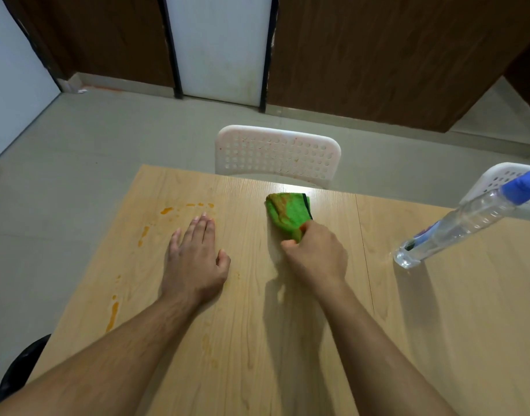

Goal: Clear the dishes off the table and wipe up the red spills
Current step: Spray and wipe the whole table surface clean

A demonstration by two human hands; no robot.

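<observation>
My right hand (316, 253) grips a green cloth (287, 213) stained brown-red, pressed on the light wooden table (257, 340) near its far edge. My left hand (194, 259) lies flat on the tabletop with straight fingers, left of the cloth. Orange-red spills mark the table's left part: a streak near the far left corner (166, 210), drips along the left edge (143, 232), and a longer smear closer to me (112, 315). Faint smudges show near the middle (208, 345). No dishes are in view on the table.
A clear spray bottle (456, 226) with a blue top stands on the table at the right. A white perforated chair (277, 154) sits behind the far edge, another (504, 181) at the right. A dark object (20, 367) is on the floor at the lower left.
</observation>
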